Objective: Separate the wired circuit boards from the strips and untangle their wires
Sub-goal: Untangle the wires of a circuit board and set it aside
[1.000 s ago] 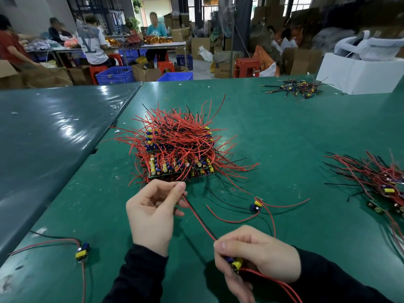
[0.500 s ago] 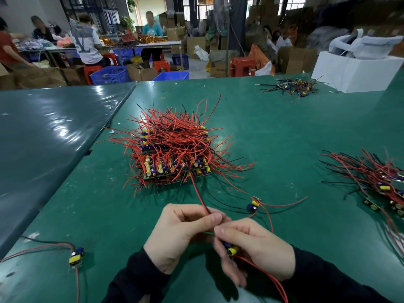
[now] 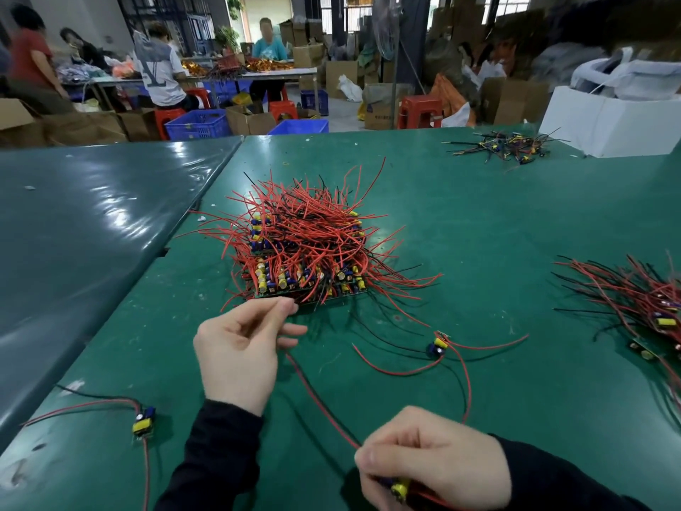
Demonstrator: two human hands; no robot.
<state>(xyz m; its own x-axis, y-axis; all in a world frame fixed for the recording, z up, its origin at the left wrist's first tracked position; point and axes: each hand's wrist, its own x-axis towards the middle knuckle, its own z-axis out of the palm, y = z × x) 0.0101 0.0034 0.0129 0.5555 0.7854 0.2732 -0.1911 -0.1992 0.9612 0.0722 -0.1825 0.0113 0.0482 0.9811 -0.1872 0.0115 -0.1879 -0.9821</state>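
Observation:
A stack of green board strips (image 3: 306,252) bristling with red and black wires sits mid-table. My right hand (image 3: 435,462) at the near edge grips a small circuit board (image 3: 400,488) with a yellow part. Its red wire (image 3: 320,400) runs taut up and left to my left hand (image 3: 239,348), whose curled fingers pinch the wire's far end just in front of the stack. Single separated boards lie at the left (image 3: 143,422) and in the middle right (image 3: 438,346), wires spread out.
A pile of wired boards (image 3: 645,300) lies at the right edge and a smaller pile (image 3: 505,145) at the far right, beside a white box (image 3: 608,119). A darker table (image 3: 92,215) adjoins on the left. People work at benches far behind.
My left hand slid from beside my right hand up and left along the red wire, toward the stack. My right hand drew the board nearer to me, and the wire straightened.

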